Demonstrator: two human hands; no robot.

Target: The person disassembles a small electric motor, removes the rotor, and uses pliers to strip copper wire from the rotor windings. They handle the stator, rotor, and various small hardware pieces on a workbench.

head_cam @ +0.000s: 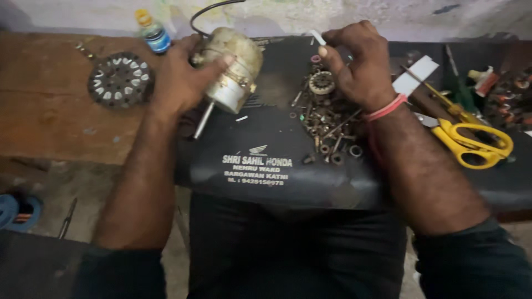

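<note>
My left hand (180, 77) grips a small pale electric motor (233, 69) with a metal shaft pointing down toward me and a black cable at its top. My right hand (354, 63) hovers over a heap of small metal parts (327, 122), screws, nuts and a toothed ring, and pinches a small white piece (318, 37) between its fingertips. A red band sits on that wrist. Both hands are over a black sheet (266, 182) with white lettering, spread across the wooden bench (50, 122).
A round dark stator plate (121, 79) lies on the bench at the left, beside a small bottle (153, 32). Yellow-handled scissors (471, 143) and a screwdriver (443, 99) lie at the right, with more clutter beyond. A blue object (16, 210) is on the floor.
</note>
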